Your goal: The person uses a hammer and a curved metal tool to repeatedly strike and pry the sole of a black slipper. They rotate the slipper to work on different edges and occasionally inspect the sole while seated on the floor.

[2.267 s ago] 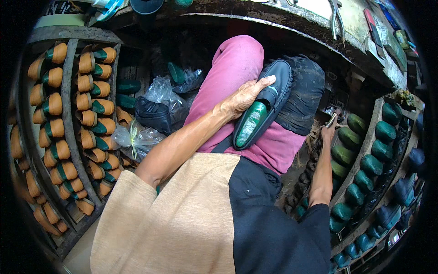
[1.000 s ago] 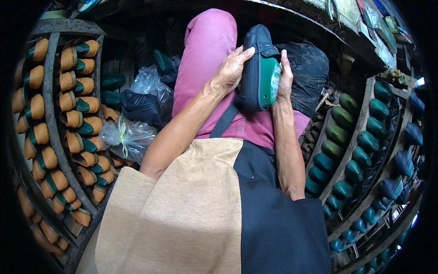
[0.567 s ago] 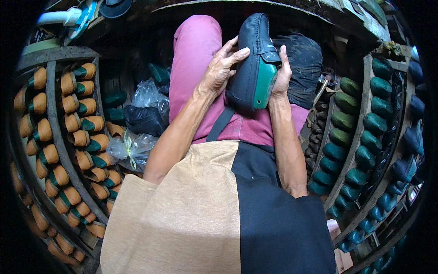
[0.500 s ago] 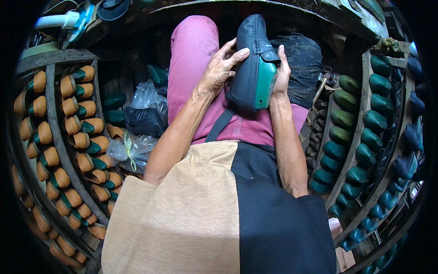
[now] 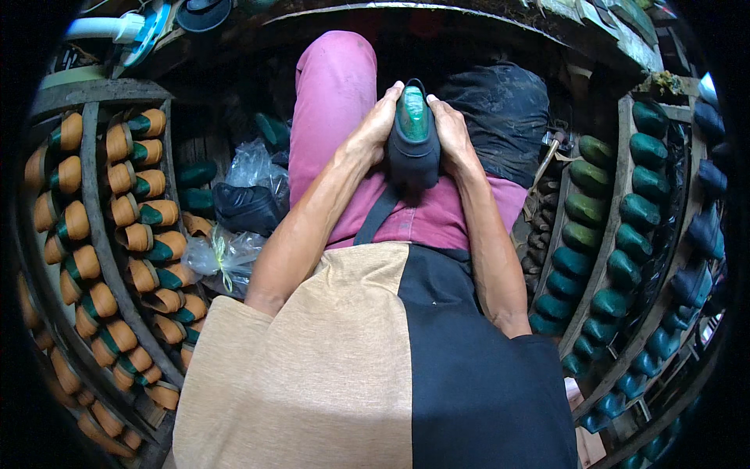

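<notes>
Shoe turned upright between both hands, upper centre of the frame.
Left hand point(image 5: 375, 133) and right hand point(image 5: 453, 141) now clamp the dark shoe point(image 5: 412, 148) on the pink lap point(image 5: 336, 86), green last point(image 5: 412, 113) facing up instead of sideways.

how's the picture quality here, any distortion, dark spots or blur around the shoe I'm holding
Head view: strong fisheye bend, so the rack rails curve and the corners go black. Even daylight, no glare. The dark shoe between the left hand and right hand is sharp; the space above the knees lies in deep shadow.
</notes>
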Demonstrator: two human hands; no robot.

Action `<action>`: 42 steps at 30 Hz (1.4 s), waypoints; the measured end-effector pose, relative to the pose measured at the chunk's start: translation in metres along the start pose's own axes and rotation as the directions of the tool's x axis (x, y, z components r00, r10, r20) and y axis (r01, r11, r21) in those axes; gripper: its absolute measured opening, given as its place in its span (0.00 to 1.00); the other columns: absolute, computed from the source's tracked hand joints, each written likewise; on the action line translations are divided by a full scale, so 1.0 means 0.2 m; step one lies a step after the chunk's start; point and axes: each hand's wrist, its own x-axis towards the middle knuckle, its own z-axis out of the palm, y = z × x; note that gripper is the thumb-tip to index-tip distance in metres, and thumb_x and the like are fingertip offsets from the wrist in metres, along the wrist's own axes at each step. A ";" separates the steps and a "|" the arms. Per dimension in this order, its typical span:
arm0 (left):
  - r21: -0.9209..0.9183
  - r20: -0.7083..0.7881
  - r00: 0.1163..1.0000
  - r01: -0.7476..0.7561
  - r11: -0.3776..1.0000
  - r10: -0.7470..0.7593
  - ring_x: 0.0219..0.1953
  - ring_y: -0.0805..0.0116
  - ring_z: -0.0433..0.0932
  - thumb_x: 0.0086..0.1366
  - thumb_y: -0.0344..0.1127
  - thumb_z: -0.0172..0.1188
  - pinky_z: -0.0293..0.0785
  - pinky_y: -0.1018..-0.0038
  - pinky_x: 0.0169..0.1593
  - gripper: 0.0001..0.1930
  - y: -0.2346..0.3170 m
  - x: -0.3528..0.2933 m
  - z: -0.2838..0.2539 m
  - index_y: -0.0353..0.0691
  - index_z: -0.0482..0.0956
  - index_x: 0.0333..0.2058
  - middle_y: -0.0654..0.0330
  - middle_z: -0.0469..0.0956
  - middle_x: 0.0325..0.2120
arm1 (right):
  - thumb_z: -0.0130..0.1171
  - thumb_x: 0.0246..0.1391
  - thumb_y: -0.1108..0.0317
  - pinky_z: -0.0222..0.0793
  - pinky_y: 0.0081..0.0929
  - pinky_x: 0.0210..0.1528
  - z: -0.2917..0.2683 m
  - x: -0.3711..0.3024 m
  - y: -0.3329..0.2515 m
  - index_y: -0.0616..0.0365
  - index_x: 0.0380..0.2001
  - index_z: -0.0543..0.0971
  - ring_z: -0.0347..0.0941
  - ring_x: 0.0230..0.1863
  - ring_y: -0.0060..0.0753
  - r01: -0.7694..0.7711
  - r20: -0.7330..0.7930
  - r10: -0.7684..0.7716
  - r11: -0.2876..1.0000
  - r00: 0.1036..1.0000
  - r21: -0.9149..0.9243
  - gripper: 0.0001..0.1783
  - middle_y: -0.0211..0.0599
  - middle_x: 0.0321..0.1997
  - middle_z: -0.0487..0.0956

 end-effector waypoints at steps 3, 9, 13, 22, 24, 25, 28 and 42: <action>-0.063 -0.050 0.999 -0.017 0.998 0.013 0.39 0.69 0.85 0.86 0.61 0.52 0.86 0.65 0.50 0.23 0.00 -0.01 0.02 0.47 0.83 0.49 0.62 0.86 0.40 | 0.52 0.82 0.51 0.74 0.34 0.67 0.00 0.02 0.02 0.72 0.68 0.80 0.81 0.63 0.38 -0.047 0.028 0.045 0.997 0.999 0.059 0.31 0.51 0.66 0.85; -0.005 0.021 0.987 -0.159 0.987 0.159 0.45 0.70 0.85 0.85 0.61 0.55 0.86 0.67 0.54 0.24 0.02 -0.07 0.06 0.46 0.83 0.58 0.64 0.87 0.46 | 0.58 0.80 0.53 0.69 0.35 0.76 0.06 -0.11 -0.15 0.74 0.74 0.74 0.78 0.71 0.42 0.280 -0.176 -0.300 0.951 0.937 -0.132 0.35 0.57 0.72 0.81; -0.177 0.315 0.926 -0.159 0.971 0.209 0.57 0.64 0.86 0.88 0.55 0.49 0.82 0.61 0.68 0.27 0.07 -0.16 0.04 0.38 0.79 0.67 0.54 0.86 0.59 | 0.66 0.76 0.65 0.76 0.32 0.67 -0.10 -0.44 -0.53 0.74 0.73 0.75 0.84 0.60 0.40 0.505 -0.095 -0.671 0.636 0.735 -0.584 0.31 0.53 0.58 0.88; 0.252 0.418 0.788 -0.578 0.776 0.452 0.72 0.62 0.74 0.72 0.51 0.77 0.69 0.63 0.76 0.47 0.07 -0.17 0.19 0.34 0.63 0.79 0.50 0.76 0.70 | 0.65 0.75 0.72 0.68 0.18 0.28 -0.41 -0.49 -1.05 0.65 0.55 0.86 0.75 0.27 0.13 0.567 -0.258 -0.680 0.722 0.686 -0.396 0.11 0.31 0.34 0.87; 0.314 0.356 0.790 -0.604 0.732 0.499 0.69 0.61 0.77 0.70 0.48 0.80 0.71 0.65 0.74 0.48 0.06 -0.20 0.19 0.35 0.64 0.78 0.51 0.78 0.68 | 0.67 0.74 0.68 0.78 0.26 0.38 -0.46 -0.32 -1.14 0.65 0.54 0.86 0.82 0.33 0.22 0.506 -0.242 -0.751 0.611 0.615 -0.609 0.13 0.36 0.34 0.88; 0.324 0.365 0.773 -0.628 0.708 0.519 0.70 0.61 0.75 0.71 0.47 0.79 0.71 0.64 0.74 0.46 0.06 -0.21 0.18 0.36 0.65 0.78 0.52 0.77 0.68 | 0.70 0.71 0.58 0.82 0.37 0.44 -0.48 -0.21 -1.19 0.63 0.55 0.85 0.86 0.38 0.37 0.494 -0.105 -0.863 0.378 0.494 -0.783 0.19 0.45 0.38 0.88; 0.429 0.325 0.764 -0.644 0.633 0.557 0.75 0.55 0.72 0.77 0.51 0.72 0.65 0.62 0.79 0.41 0.08 -0.23 0.16 0.38 0.66 0.79 0.47 0.75 0.72 | 0.73 0.65 0.39 0.80 0.54 0.57 -0.54 0.11 -1.33 0.67 0.65 0.77 0.85 0.54 0.65 0.114 -0.040 -0.735 0.159 0.677 -0.981 0.43 0.64 0.53 0.86; 0.229 0.306 0.864 -0.475 0.850 0.400 0.70 0.61 0.76 0.82 0.53 0.63 0.71 0.65 0.74 0.34 -0.05 -0.24 0.00 0.40 0.71 0.77 0.53 0.78 0.69 | 0.51 0.80 0.52 0.55 0.20 0.17 -0.68 0.14 -1.38 0.58 0.38 0.76 0.65 0.19 0.20 0.295 0.045 -0.291 0.939 0.956 -0.175 0.21 0.31 0.25 0.74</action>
